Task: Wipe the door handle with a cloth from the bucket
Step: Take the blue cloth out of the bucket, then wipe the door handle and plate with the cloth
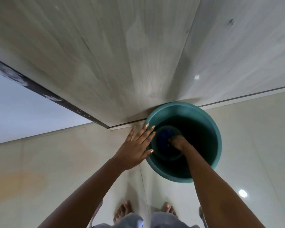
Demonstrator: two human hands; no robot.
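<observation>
Blue cloth point(165, 139) lies dim at the bottom of the teal bucket point(215, 137), and the right hand point(177, 142) is down on it, though whether its fingers have closed I cannot tell; the left hand point(136, 148) rests flat and spread on the near rim. Probably wet, the cloth should feel limp, heavy and dripping, best gathered in a bunch. Around them, the bucket stands on pale floor tiles point(253, 145) against the grey door point(105, 55); no handle shows.
</observation>
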